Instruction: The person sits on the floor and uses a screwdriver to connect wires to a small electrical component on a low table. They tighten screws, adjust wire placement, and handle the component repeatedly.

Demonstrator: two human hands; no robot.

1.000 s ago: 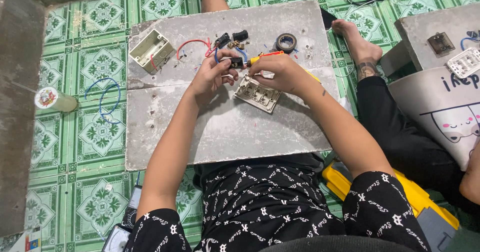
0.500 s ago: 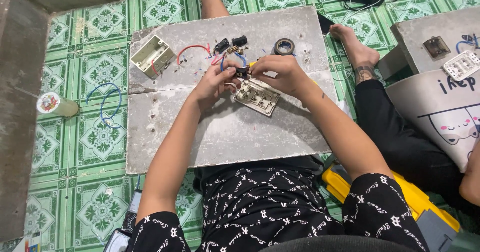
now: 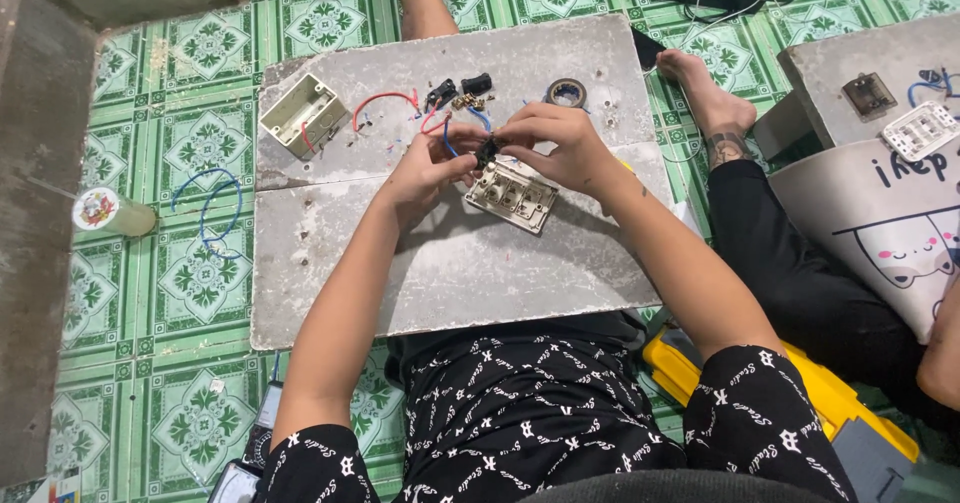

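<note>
While both hands — left hand, right hand — pinch a black part; switch plate below.

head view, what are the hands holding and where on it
Both the left hand and right hand pinch a small black part by its sides, above the switch plate.

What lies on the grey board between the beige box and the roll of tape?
In the head view, between the beige box and the roll of tape lie a curved red wire and small black parts on the grey board.
</note>
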